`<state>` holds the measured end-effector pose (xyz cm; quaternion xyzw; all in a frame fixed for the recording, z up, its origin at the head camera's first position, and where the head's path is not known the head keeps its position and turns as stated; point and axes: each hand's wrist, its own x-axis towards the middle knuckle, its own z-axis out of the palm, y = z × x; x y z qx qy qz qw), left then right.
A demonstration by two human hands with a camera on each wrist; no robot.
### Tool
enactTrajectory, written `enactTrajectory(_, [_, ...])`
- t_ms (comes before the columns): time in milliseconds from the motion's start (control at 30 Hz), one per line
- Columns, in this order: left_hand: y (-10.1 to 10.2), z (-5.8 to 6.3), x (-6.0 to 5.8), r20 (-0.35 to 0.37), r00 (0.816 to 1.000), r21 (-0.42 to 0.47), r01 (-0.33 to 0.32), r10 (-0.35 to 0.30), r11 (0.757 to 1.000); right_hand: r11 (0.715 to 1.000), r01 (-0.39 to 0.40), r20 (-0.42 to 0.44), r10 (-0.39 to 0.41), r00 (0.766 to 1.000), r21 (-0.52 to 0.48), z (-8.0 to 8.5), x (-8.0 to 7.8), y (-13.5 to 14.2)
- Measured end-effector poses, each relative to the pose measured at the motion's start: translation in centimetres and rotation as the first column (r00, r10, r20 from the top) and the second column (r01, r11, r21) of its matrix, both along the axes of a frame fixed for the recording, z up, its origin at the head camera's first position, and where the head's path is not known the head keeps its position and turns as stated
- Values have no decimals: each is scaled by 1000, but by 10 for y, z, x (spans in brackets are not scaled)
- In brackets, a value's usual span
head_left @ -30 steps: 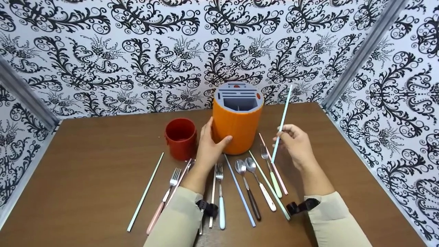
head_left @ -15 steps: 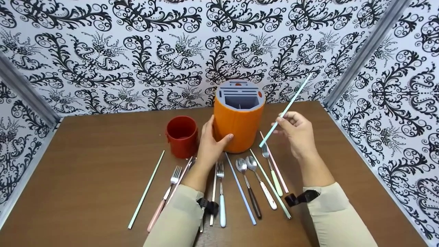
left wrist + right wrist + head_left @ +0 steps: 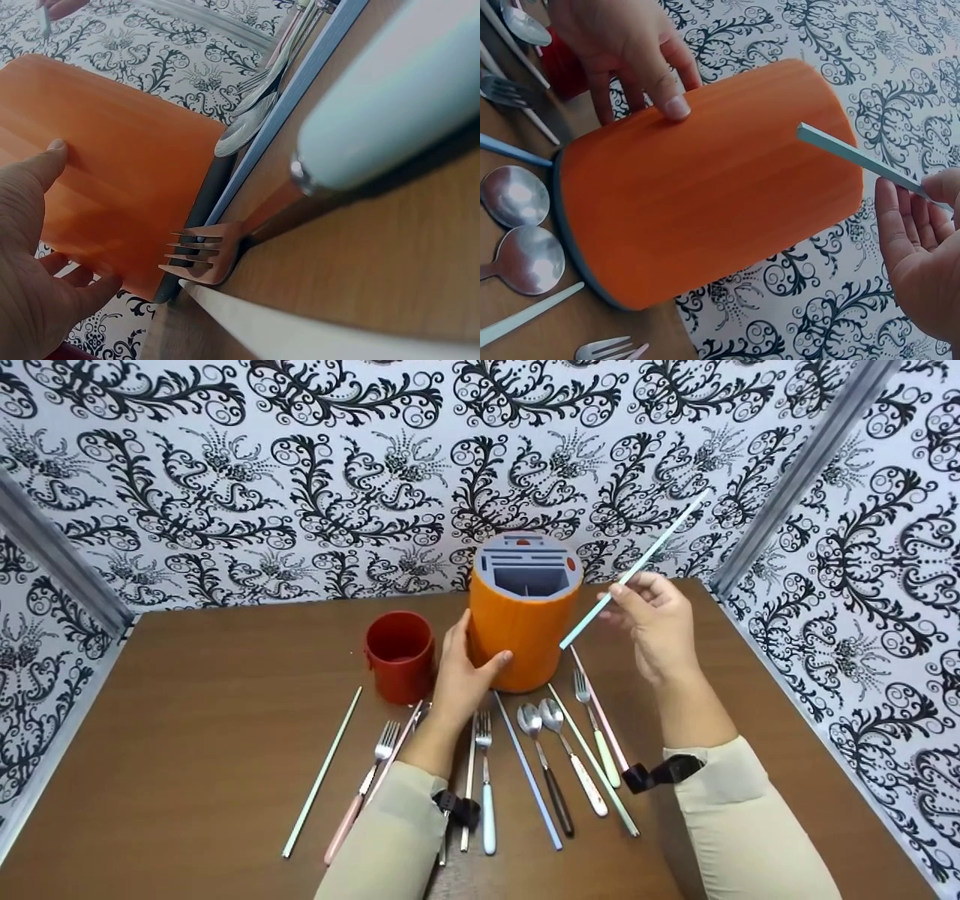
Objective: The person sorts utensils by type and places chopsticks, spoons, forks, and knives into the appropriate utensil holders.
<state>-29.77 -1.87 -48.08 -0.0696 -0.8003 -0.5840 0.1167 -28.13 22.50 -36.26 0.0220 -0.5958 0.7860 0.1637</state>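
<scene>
An orange cutlery holder [image 3: 521,641] with a grey slotted top stands upright on the table. My left hand [image 3: 461,679] holds its left side, thumb across the front and fingers round the far side; both also show in the left wrist view. Right of the holder, my right hand [image 3: 660,622] pinches a light blue chopstick [image 3: 664,540] between thumb and fingers. The chopstick slants in the air, its lower end [image 3: 810,135] in front of the holder's wall in the right wrist view. The top's large front compartment [image 3: 525,581] has a divider inside.
Left of the holder stands a red cup [image 3: 401,660]. In front lie a blue chopstick [image 3: 529,772], two spoons [image 3: 529,720], several forks [image 3: 386,739] and more chopsticks [image 3: 322,772]. Patterned walls [image 3: 300,472] close off the back and sides of the wooden table [image 3: 187,720].
My right hand has risen, tilting the light blue chopstick from nearly upright to a slant with its top to the right. My left hand stays on the holder.
</scene>
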Motion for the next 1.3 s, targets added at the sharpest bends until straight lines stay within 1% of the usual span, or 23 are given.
enactTrajectory(167, [0, 1, 0, 9, 1000, -7, -5, 5, 1000, 998, 11, -23, -12, 1000, -54, 10, -3, -5])
enactTrajectory(300, [0, 2, 0, 11, 1000, -16, -17, 17, 1000, 991, 18, -47, -24, 999, -135, 17, -8, -8])
enactTrajectory(433, [2, 2, 0, 16, 1000, -8, -19, 20, 1000, 974, 36, -60, -51, 997, -222, 25, -13, -10])
enactTrajectory(600, [6, 1, 1, 4, 1000, 4, -12, 12, 1000, 954, 72, -61, -93, 994, -292, 31, -18, -13])
enactTrajectory(700, [8, 1, 1, -4, 1000, -5, -18, 18, 1000, 947, 113, -66, -139, 988, -302, 32, -21, -16])
enactTrajectory(800, [8, 1, 2, -5, 1000, -12, -24, 24, 1000, 947, 152, -80, -182, 980, -285, 33, -25, -19])
enactTrajectory(900, [8, 0, 1, -5, 1000, -17, -26, 26, 1000, 960, 178, -99, -203, 974, -216, 31, -29, -22])
enactTrajectory(1033, [7, 0, 1, -15, 1000, -18, -27, 27, 999, 974, 172, -124, -191, 974, -148, 29, -33, -27])
enactTrajectory(1133, [6, 0, 1, -20, 999, -13, -26, 26, 1000, 981, 152, -135, -168, 976, -121, 26, -35, -31])
enactTrajectory(1300, [5, 0, 2, -9, 1000, -13, -19, 19, 1000, 986, 162, -149, -164, 975, -26, 20, -41, -37])
